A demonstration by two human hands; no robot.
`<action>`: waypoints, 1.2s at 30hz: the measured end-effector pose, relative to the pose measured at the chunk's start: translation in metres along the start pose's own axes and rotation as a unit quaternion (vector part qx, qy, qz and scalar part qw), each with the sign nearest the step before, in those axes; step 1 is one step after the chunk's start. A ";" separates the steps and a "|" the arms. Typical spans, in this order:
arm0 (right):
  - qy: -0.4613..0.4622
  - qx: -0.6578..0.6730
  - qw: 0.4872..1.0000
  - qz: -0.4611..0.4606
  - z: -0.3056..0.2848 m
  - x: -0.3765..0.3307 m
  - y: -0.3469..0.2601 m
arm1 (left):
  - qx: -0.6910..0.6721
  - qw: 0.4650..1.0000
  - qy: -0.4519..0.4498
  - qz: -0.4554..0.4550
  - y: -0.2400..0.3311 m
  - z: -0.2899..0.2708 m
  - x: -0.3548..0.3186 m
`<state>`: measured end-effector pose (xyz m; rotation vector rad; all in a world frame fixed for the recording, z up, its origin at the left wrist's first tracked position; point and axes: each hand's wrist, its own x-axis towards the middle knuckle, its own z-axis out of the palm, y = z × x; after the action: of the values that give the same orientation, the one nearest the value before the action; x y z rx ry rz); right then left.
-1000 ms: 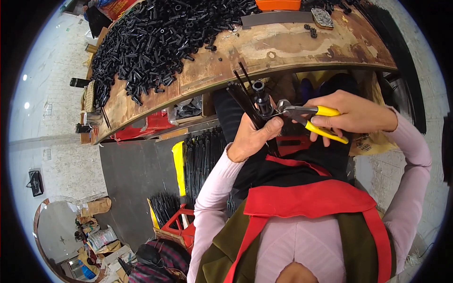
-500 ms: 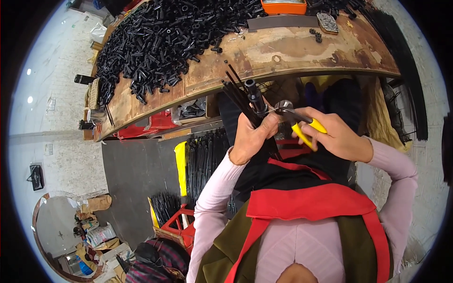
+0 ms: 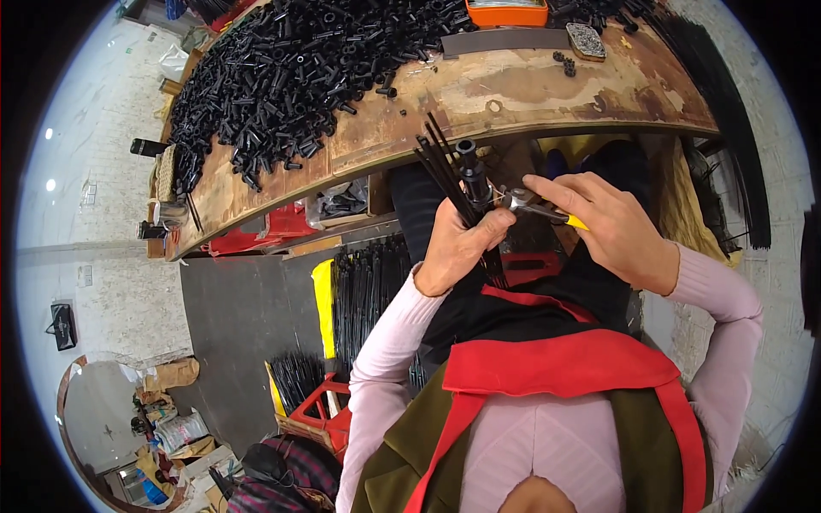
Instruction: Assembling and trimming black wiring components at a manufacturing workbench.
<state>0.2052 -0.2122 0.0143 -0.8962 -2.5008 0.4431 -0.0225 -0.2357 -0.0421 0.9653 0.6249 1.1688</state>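
Note:
My left hand point(image 3: 459, 250) is closed around an umbrella frame, a bundle of thin black ribs point(image 3: 441, 178) with a black tubular runner point(image 3: 472, 175) standing among them. A fine wire point(image 3: 499, 197) sticks out from the runner's lower collar, beside my left thumb. My right hand point(image 3: 614, 229) grips yellow-handled pliers point(image 3: 577, 222). Their metal head meets the wire close to the collar. The fingers hide most of the handles. Below my left hand, the lower ends of the ribs run down over my dark-clothed lap.
A wooden bench point(image 3: 376, 145) curves across in front, heaped on its left with black plastic runners point(image 3: 265, 94). An orange box point(image 3: 506, 14), a grey strip point(image 3: 505, 43) and a speckled block point(image 3: 586, 41) lie at its back. Bundled black ribs point(image 3: 369, 295) and a red crate point(image 3: 323, 410) stand at left.
My right hand has turned and lifted slightly, and its fingers have closed the plier handles together. The umbrella frame has shifted a little to the right.

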 end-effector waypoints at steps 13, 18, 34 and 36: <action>-0.373 0.410 0.806 0.209 -0.042 0.032 0.023 | 0.045 0.998 -0.033 0.010 -0.022 -0.014 0.008; -0.162 0.244 0.935 0.201 -0.017 0.007 0.007 | 0.039 0.999 0.004 -0.027 -0.013 -0.009 0.013; 0.086 -0.055 0.993 -0.054 0.003 0.029 0.035 | 0.021 0.998 0.052 -0.010 -0.014 -0.026 0.039; 0.092 -0.096 0.988 -0.076 0.004 0.031 0.045 | 0.008 0.999 0.053 -0.003 -0.011 -0.029 0.043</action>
<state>0.2051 -0.1586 0.0009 -0.7708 -2.4460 0.0674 -0.0286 -0.1868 -0.0625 0.9178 0.7228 1.2178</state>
